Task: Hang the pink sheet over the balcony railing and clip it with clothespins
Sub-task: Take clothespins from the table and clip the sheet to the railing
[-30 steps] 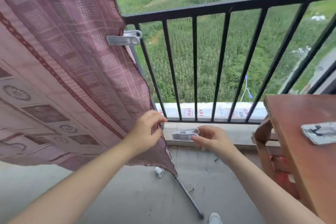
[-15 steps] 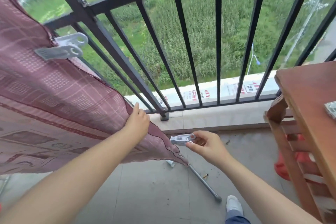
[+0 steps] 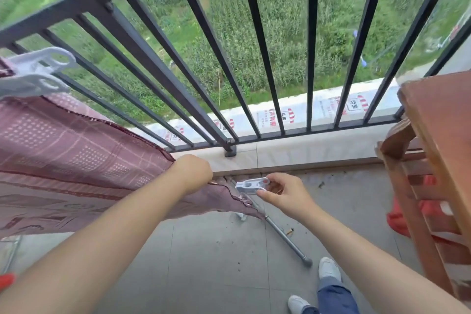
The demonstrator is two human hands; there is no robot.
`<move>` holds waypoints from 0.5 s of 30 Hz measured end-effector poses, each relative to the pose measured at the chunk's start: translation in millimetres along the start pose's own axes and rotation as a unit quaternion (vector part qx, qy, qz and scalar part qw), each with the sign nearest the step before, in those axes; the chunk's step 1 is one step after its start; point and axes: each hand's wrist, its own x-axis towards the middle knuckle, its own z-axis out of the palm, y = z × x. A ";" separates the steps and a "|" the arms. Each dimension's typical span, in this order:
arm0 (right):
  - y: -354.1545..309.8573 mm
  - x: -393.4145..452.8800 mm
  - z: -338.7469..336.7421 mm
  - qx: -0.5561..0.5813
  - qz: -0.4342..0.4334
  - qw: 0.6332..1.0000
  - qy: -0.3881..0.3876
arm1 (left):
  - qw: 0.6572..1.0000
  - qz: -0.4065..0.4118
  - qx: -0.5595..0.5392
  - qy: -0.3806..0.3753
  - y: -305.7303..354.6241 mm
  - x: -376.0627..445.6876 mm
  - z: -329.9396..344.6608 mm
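Across the far side of the balcony runs the black railing, its bars slanting down to the low ledge. From the left the pink sheet drapes off it, pinned high up by a white clothespin already clamped over cloth and rail, so that end looks secured. At the right edge stands a wooden worktop. The left hand has its grip closed on the sheet's lower edge near the ledge, apparently pulling the loose corner taut toward the bars so it can be clipped. Just right of it, the right hand pinches a second clothespin by its handles, mouth pointing left at the cloth, close but apart from it; whether its jaws are parted I cannot tell. Since half a second ago the view has tipped further downward, and the two hands have stayed near each other with the clip not yet on the cloth.
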 end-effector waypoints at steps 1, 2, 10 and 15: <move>0.7 2.4 1.8 -0.018 -0.013 1.000 0.005 | 1.000 -0.001 -0.010 0.015 -1.2 -0.2 -0.4; 1.7 5.9 4.4 -0.042 -0.039 0.998 0.005 | 0.999 -0.003 -0.022 0.026 -1.0 0.1 -1.0; 12.6 24.6 39.7 -0.127 -0.170 0.976 0.055 | 0.992 -0.034 -0.101 0.061 4.9 2.5 -2.2; 10.4 39.9 53.8 -0.122 -0.173 0.977 0.008 | 0.988 -0.039 -0.140 0.056 6.2 -1.1 0.7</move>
